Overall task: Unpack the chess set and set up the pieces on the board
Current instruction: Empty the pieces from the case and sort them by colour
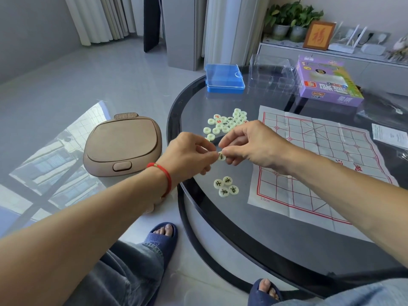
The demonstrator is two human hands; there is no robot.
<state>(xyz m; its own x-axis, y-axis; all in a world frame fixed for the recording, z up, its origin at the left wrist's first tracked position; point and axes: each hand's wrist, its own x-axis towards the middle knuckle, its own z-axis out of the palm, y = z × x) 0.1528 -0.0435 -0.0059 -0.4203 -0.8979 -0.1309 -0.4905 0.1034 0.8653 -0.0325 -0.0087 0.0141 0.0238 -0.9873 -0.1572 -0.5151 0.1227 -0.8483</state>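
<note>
Both hands meet over the worktop (220, 217) edge — left hand (187, 154) and right hand (249, 146) together pinching one pale disc piece (221, 156) at the fingertips. Left of the paper board (313, 160): four sorted pieces (226, 187) nearest the person, unsorted pile (227, 123) beyond. Step judged: sorting, board still bare. Next move — read the character, set the piece with its group or on a grid point.

grey floor (66, 89), white curtains (99, 18).
</note>
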